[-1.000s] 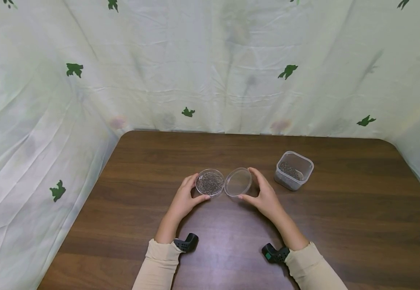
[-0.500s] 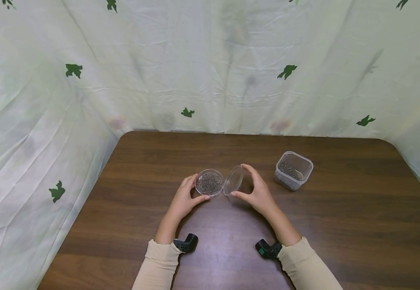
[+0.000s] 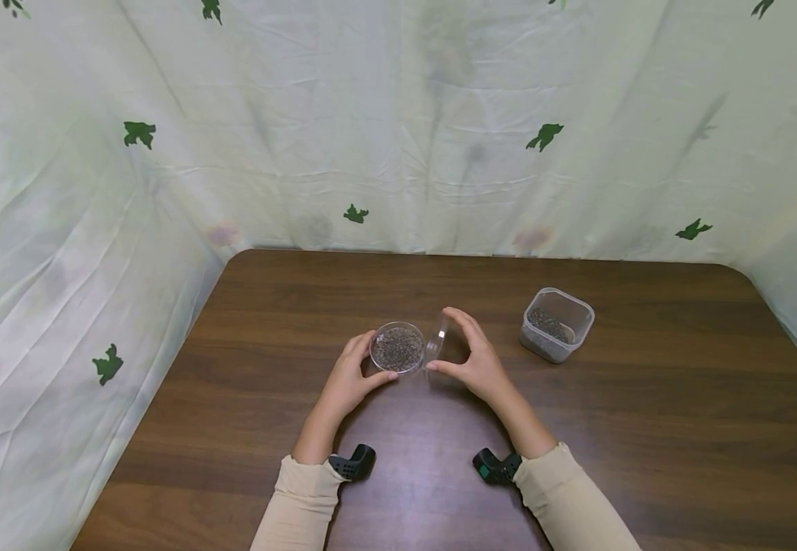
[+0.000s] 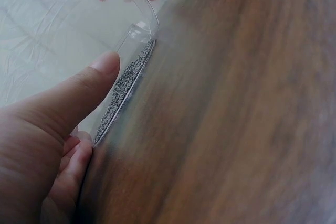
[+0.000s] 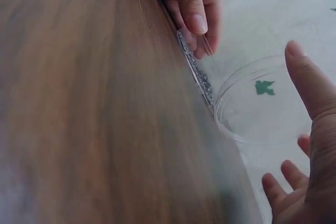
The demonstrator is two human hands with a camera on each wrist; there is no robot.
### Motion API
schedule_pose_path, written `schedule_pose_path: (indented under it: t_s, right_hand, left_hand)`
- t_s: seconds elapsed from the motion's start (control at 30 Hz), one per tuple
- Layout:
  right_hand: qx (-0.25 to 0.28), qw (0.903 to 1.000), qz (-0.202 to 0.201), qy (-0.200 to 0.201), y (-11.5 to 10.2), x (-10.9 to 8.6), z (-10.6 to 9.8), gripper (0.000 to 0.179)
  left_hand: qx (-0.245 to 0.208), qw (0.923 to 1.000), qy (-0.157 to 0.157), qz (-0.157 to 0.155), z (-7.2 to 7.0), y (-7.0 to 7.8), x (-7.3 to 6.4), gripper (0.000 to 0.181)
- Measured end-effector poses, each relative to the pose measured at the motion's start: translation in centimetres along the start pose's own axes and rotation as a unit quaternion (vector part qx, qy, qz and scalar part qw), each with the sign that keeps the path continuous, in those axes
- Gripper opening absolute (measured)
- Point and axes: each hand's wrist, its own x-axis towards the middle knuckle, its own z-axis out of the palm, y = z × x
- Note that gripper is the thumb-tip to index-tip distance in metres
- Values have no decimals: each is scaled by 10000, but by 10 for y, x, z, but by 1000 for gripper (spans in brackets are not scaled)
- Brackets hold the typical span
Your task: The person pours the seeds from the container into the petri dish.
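A round clear petri dish (image 3: 397, 348), filled with dark grey granules, lies flat on the table. My left hand (image 3: 349, 380) holds it at its left side, thumb at the near rim and fingers around the far side. In the left wrist view the granules (image 4: 123, 87) show edge-on beyond the thumb. My right hand (image 3: 476, 366) holds the clear dish lid (image 3: 436, 340) between thumb and fingertips, standing nearly upright at the dish's right edge. The right wrist view shows the round lid (image 5: 265, 106) with its lower rim close by the dish.
A square clear plastic tub (image 3: 557, 325), partly filled with similar granules, stands at the right behind my right hand. Each wrist carries a black camera mount (image 3: 355, 462). A pale curtain (image 3: 398, 138) with green leaf shapes hangs along the brown table's (image 3: 646, 383) far edge.
My right hand has moved left and tipped the lid from a leaning position to nearly upright beside the dish. The left hand and the dish have stayed in place.
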Motion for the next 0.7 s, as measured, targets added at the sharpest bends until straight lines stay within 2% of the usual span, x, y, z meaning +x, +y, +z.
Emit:
schedule_pose_path:
  t_s: [0.13, 0.27, 0.7]
  right_hand:
    - [253, 9995, 31, -170, -15, 1, 0, 85]
    - [288, 9992, 106, -271, -25, 3, 1, 86]
    - [485, 9971, 107, -582, -19, 11, 8, 97]
  left_hand:
    - [6, 10000, 7, -9, 0, 0, 0, 82]
    - [-15, 10000, -18, -67, 0, 0, 0, 82]
    - [-27, 9999, -66, -131, -1, 1, 0, 82]
